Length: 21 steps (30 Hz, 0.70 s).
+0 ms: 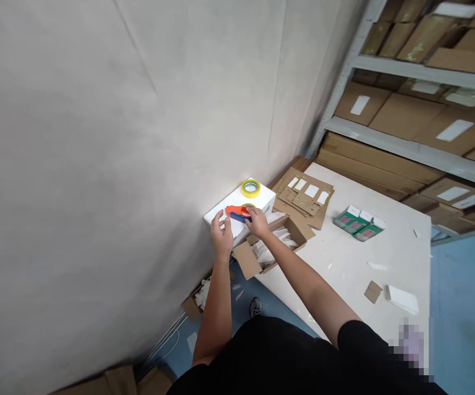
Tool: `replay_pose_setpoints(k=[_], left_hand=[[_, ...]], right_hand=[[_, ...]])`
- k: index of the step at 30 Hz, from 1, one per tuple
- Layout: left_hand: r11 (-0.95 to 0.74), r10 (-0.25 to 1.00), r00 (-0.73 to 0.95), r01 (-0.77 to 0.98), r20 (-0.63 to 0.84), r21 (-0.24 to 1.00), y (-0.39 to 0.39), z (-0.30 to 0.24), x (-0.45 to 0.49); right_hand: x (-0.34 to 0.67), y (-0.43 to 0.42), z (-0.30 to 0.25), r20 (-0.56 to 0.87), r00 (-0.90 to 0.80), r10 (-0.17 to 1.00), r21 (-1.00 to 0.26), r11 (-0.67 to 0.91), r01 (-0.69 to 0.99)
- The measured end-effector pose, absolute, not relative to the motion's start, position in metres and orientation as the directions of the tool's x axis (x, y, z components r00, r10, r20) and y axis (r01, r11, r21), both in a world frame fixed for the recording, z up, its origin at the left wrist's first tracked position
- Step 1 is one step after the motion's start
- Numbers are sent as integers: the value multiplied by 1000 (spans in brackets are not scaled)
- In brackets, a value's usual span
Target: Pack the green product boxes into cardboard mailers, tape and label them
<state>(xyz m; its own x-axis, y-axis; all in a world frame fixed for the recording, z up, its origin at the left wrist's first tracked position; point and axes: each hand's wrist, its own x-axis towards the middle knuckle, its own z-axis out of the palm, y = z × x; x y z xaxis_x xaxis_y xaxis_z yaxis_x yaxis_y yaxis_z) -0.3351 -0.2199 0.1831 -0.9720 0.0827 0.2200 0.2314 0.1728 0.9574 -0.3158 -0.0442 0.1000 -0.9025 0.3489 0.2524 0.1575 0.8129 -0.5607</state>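
Note:
My right hand (257,221) is closed on the right end of an orange and blue tape dispenser (237,213). The dispenser is over the top of a white box (268,192) beside the wall. At the dispenser's left end is my left hand (222,236), its fingers bent but apart; whether a fingertip touches the dispenser cannot be made out. A roll of yellow tape (251,188) lies flat on the white box, just behind the dispenser. Part of another yellow roll shows against the dispenser near my right fingers.
Below my right forearm an opened carton (247,260) holds white pieces. Flat cardboard (303,192) and green-and-white boxes (358,222) lie on the white table (402,230). Shelves with cartons (414,115) stand at the right. Another carton (191,308) sits on the floor.

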Motion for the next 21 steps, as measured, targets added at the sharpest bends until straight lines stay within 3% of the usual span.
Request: replay_pose_setpoints(k=[5,13,21], left_hand=[[128,242,-947,249,213,960,-156,190,-308],[53,556,-789,350,263,935,-38,212,-209],[-28,799,-559,335,222,942,70,218,-90]], right_hand=[[-254,0,119,390,-817,426,-639,764,93],[-96,90,164,494,-585,643,-692,698,184],[73,153,166,486,-327,810,-771,574,277]])
